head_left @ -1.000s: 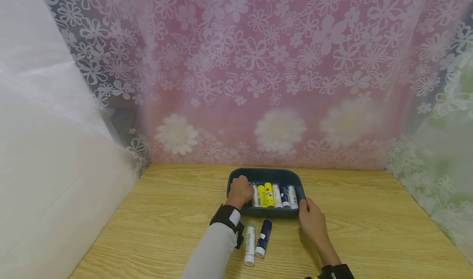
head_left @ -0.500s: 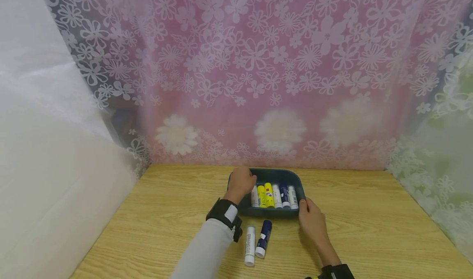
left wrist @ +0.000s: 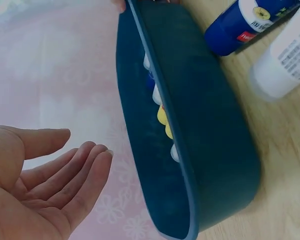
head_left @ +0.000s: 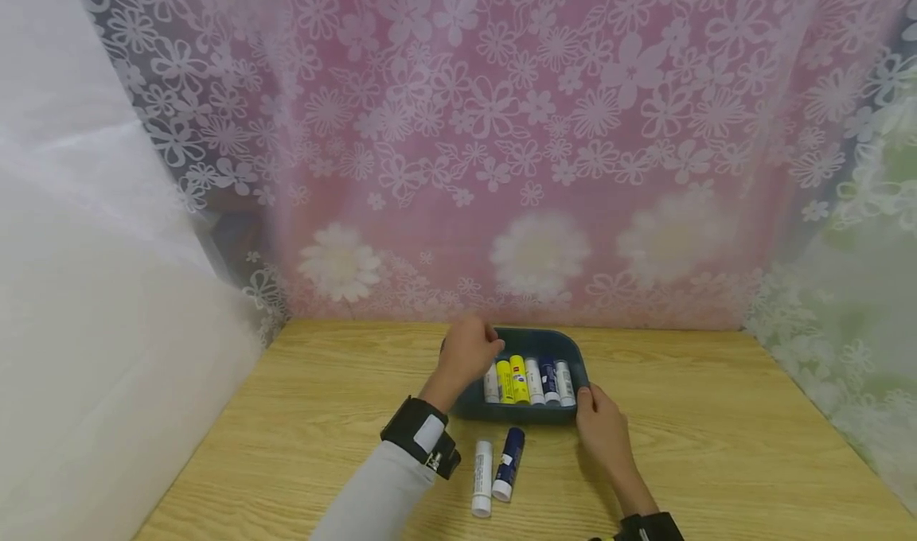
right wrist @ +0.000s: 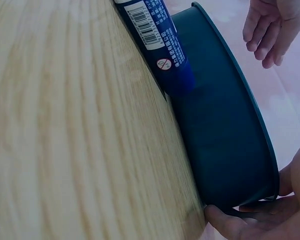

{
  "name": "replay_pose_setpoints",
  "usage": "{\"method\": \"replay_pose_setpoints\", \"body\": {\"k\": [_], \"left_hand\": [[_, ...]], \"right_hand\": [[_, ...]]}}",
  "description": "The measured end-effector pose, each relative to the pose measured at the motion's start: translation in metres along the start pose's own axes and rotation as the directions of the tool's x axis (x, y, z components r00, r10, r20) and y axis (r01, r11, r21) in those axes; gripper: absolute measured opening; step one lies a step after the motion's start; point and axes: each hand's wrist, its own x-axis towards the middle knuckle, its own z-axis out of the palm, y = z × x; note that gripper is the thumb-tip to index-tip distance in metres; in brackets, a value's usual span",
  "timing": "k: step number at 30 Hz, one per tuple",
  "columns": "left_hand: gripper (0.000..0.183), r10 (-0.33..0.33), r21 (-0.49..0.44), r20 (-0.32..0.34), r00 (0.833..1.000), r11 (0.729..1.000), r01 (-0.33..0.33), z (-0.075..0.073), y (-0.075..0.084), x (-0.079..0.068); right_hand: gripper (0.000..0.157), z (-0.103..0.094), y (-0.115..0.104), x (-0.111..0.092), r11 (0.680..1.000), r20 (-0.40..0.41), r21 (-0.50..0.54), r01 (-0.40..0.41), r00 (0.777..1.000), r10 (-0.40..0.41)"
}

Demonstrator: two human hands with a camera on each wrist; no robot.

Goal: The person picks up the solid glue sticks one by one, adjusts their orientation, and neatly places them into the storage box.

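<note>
A dark teal plastic box point(head_left: 516, 415) holds a row of glue sticks: white, yellow point(head_left: 519, 379) and blue point(head_left: 549, 382). Over its left end hovers my left hand point(head_left: 467, 356), holding nothing, with fingers loosely bent and thumb apart in the left wrist view. My right hand point(head_left: 605, 432) grips the box's front right corner, thumb by the rim and fingers against the side and underneath. On the table before the box lie a white glue stick point(head_left: 483, 477) and a blue glue stick point(head_left: 509, 463) with a white end, side by side. My left hand hides the box's left end.
The box stands on a wood-grain table point(head_left: 344, 414). Behind it hangs a pink curtain point(head_left: 444, 231) with white flowers. A white sheet point(head_left: 107, 326) closes off the left, and a flowered sheet point(head_left: 852, 350) the right.
My left hand has risen out of the box's left end, and its fingers have loosened. The right hand keeps its hold on the corner, and the two loose glue sticks lie as before.
</note>
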Motion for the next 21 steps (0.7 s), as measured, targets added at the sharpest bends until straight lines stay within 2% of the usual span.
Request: {"method": "replay_pose_setpoints", "body": {"k": [4, 9, 16, 21], "left_hand": [[0.011, 0.034, 0.02, 0.004, 0.999, 0.999, -0.034, 0.0, -0.002, -0.009], [0.013, 0.044, 0.038, 0.036, 0.998, 0.998, -0.045, 0.001, -0.004, -0.02], [0.017, 0.002, 0.049, 0.099, 0.995, 0.999, -0.007, 0.001, -0.004, -0.035], [0.025, -0.015, 0.061, 0.179, 0.984, 0.998, 0.004, -0.002, -0.004, -0.044]], "right_hand": [[0.043, 0.001, 0.0, -0.001, 1.0, 0.002, 0.004, -0.002, 1.0, 0.002], [0.043, 0.0, 0.001, -0.001, 1.0, 0.0, -0.001, -0.01, 1.0, 0.01], [0.042, -0.001, -0.002, -0.001, 1.0, -0.009, -0.003, -0.005, 1.0, 0.005], [0.041, -0.001, -0.004, -0.002, 1.0, -0.014, 0.005, -0.007, 1.0, 0.007]]}}
